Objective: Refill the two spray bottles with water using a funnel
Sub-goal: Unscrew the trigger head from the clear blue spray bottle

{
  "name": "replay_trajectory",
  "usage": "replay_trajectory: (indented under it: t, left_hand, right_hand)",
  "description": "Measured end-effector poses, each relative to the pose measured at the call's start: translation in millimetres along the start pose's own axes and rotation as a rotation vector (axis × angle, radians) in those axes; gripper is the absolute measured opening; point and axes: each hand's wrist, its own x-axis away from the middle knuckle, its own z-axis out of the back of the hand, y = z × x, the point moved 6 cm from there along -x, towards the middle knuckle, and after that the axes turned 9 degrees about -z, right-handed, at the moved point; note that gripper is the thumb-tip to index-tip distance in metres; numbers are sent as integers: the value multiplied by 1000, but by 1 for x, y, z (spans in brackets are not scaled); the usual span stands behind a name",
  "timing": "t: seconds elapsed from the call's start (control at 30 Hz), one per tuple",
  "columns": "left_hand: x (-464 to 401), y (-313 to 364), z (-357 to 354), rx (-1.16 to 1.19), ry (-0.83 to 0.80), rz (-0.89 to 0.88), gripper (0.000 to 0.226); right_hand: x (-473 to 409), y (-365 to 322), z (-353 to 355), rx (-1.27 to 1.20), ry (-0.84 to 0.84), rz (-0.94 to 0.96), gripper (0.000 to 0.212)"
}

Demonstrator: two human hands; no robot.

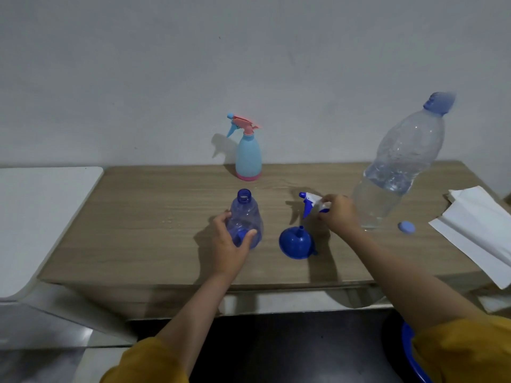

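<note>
- The wooden desk (138, 244) carries everything; the funnel serves as landmark.
- A large clear water bottle (398, 164), capped, stands right of the funnel and behind it.
- White paper (475, 233) lies far right of the funnel.
- A light-blue spray bottle (248, 156) stands well behind the funnel, trigger head on.
- The blue spray bottle (246, 214), neck open, stands just left of the funnel; the left hand (229, 241) curls round its base.
- The right hand (338, 211) pinches the white-and-blue spray head (312, 203) just behind the funnel.
- The blue funnel (296, 243) sits mouth down, spout up.
- A loose blue cap (406, 226) lies right of the funnel.
</note>
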Motion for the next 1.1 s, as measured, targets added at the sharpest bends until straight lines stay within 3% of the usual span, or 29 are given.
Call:
replay_trajectory:
  t: [0.2,0.37,0.5,0.57,0.7,0.77,0.83,0.97,1.1]
  left_hand:
    - [0,3,1,-51,-20,15,59]
    - [1,3,2,-80,-19,26,60]
    - [2,3,2,-65,-14,26,60]
    - [2,2,1,-51,-24,19,60]
    - [2,3,1,-64,-38,3,60]
    - [2,2,0,-57,-49,8,60]
    - [2,3,0,-50,-57,5,59]
    - [2,0,1,-39,-63,3,60]
    - [2,0,2,-17,-23,-14,59]
  right_hand:
    - [-2,4,-22,10,-28,-15,41]
    - [1,-10,-16,209,-97,36,41]
    - [16,-45,5,100,-46,249,40]
    - [35,-67,7,28,-180,402,44]
    - [67,-83,-27,609,-422,539,78]
    - [67,-74,-43,823,-468,499,85]
    - [66,-69,-52,880,-473,481,81]
    - [60,-74,-40,699,-462,482,71]
    - [59,-91,2,233,-390,467,68]
